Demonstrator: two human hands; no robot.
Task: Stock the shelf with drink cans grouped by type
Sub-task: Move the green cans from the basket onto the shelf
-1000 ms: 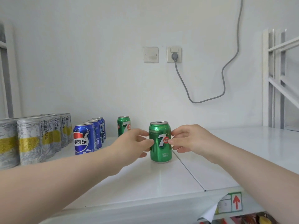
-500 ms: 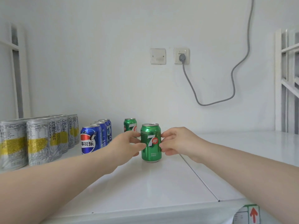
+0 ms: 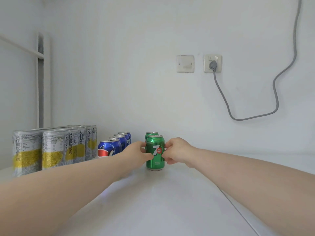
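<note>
A green 7up can [image 3: 155,153] stands upright on the white shelf top [image 3: 153,198]. My left hand [image 3: 136,151] grips its left side and my right hand [image 3: 177,151] grips its right side, fingers curled against the can. Directly behind it stands a second green 7up can [image 3: 150,133], mostly hidden. To the left runs a row of blue Pepsi cans [image 3: 110,148], and further left a block of several tall silver-and-yellow cans [image 3: 51,149].
A seam [image 3: 238,212] splits the shelf top on the right. A white post [image 3: 40,79] rises at the back left. On the wall, a blank plate [image 3: 185,63] and a socket [image 3: 212,63] with a grey cable [image 3: 255,116] hang above the shelf.
Both hands have slid the green can back and to the left, so it now stands straight in front of the rear green can. The view has moved closer.
</note>
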